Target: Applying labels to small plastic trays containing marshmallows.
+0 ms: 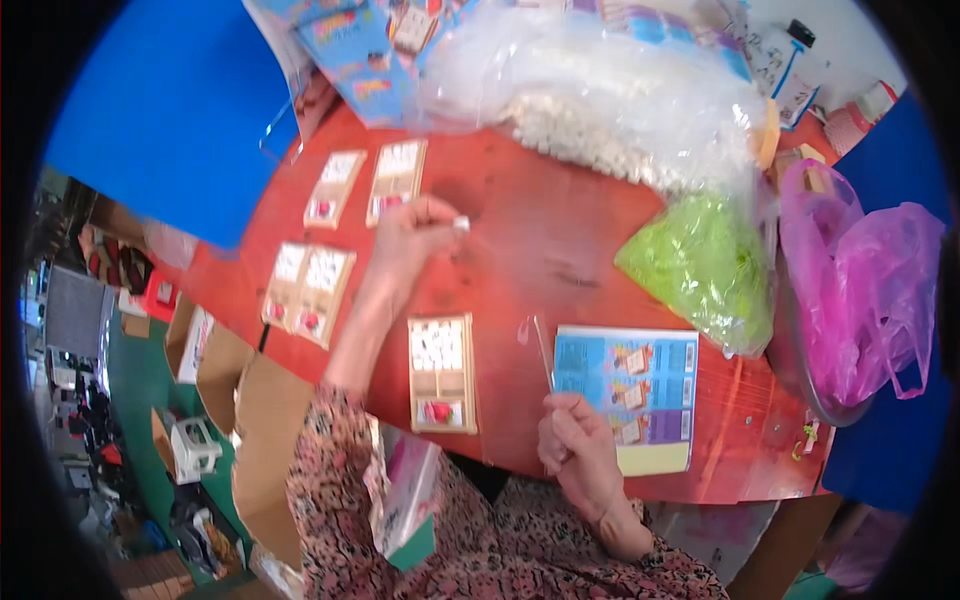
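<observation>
head view: we saw our left hand (415, 235) stretched out over the red round table (560, 250), its fingertips pinched shut on a small white piece (461, 223), held clear of the surface, we judged, so that it could be carried across. our right hand (575, 445) rested near the table's near edge, closed about a thin clear stick or strip (541, 350) that rose upright from the fist; its exact kind was too fine to tell. between our forearms lay a shallow tan tray (442, 372) divided into compartments, white pieces filling the far ones and a red item in the nearest, presumably set close for easy reach. four similar trays (397, 180) lay farther left in two pairs, well apart from the hands. just beside our right hand lay a flat rectangular blue printed card (630, 385) with a pale yellow lower edge. at the far side sat a large clear bag of white pieces (600, 110), to its right a clear bag of lime-green shreds (700, 265), and at the right rim a pink plastic bag (860, 290). blue printed cards (355, 50) lay stacked at the far left.
</observation>
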The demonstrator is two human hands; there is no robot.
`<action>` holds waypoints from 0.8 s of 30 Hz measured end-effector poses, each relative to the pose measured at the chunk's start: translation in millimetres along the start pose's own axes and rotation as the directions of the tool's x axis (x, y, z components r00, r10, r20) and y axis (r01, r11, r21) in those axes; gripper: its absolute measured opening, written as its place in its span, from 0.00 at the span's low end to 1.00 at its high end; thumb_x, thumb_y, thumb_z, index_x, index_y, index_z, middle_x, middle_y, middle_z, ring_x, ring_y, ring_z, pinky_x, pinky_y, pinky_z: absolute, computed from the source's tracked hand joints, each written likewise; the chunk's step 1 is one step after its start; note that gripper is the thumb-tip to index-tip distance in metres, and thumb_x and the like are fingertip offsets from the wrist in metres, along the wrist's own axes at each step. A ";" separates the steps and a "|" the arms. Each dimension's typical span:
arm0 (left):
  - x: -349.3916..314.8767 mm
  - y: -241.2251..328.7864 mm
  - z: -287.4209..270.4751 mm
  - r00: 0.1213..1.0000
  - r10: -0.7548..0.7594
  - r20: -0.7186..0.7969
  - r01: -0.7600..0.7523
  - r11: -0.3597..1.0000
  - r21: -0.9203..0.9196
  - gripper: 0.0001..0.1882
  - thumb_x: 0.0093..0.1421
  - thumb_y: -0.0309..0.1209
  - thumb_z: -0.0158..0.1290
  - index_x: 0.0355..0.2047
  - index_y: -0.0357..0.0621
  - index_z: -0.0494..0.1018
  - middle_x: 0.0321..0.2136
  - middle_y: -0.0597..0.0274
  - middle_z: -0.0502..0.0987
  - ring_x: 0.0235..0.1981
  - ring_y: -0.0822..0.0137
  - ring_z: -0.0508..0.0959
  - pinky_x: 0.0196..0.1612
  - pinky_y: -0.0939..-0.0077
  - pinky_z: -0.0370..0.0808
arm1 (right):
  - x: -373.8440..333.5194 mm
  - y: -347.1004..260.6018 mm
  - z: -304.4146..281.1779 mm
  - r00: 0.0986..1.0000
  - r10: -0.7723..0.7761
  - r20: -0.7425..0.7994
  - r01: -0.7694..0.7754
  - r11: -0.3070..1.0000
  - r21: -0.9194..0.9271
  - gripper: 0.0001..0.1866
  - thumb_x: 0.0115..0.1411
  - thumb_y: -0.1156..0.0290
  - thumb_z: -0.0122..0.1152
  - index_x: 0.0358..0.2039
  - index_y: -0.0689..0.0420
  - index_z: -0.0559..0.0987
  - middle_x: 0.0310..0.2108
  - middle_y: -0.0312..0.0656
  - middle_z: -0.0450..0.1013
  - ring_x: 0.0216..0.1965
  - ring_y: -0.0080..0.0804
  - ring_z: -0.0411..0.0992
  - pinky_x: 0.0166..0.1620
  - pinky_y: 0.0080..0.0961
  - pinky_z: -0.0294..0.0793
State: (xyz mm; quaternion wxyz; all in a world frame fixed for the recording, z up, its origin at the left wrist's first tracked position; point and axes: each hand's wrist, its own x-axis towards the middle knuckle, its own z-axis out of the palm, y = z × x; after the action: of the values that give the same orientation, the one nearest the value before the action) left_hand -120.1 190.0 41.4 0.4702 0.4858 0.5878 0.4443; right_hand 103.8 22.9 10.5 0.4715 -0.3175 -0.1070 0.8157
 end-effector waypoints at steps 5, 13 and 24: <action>2.5 -16.1 -21.8 0.998 -0.064 -0.002 0.064 0.998 0.006 0.04 0.51 0.23 0.57 0.28 0.36 0.76 0.22 0.64 0.77 0.22 0.77 0.74 0.26 0.86 0.69 | -11.5 -6.7 -14.1 0.997 -0.056 -0.043 0.057 0.998 0.000 0.10 0.60 0.74 0.55 0.42 0.61 0.71 0.18 0.30 0.60 0.17 0.16 0.54 0.19 0.15 0.53; -54.3 -19.2 -50.7 1.000 -0.013 -0.003 0.013 0.909 0.417 0.05 0.51 0.25 0.58 0.23 0.35 0.75 0.18 0.67 0.74 0.21 0.80 0.69 0.24 0.84 0.64 | -1.7 -9.8 -8.9 0.999 -0.036 -0.028 0.035 0.999 -0.025 0.10 0.61 0.71 0.55 0.41 0.60 0.71 0.17 0.29 0.57 0.17 0.16 0.52 0.20 0.14 0.52; -100.8 -35.9 -48.8 0.999 0.020 -0.032 -0.001 0.853 0.522 0.03 0.50 0.19 0.57 0.24 0.34 0.74 0.19 0.67 0.75 0.22 0.80 0.71 0.27 0.84 0.67 | 2.4 -0.5 -6.3 1.000 -0.013 -0.020 0.012 0.997 -0.079 0.11 0.61 0.69 0.56 0.41 0.60 0.71 0.17 0.29 0.58 0.17 0.15 0.53 0.19 0.14 0.53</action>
State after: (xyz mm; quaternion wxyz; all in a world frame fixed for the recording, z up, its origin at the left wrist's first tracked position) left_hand -165.1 82.4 26.4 0.3079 0.5901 0.6919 0.2796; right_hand 107.2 24.4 4.9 0.4649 -0.3436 -0.1360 0.8046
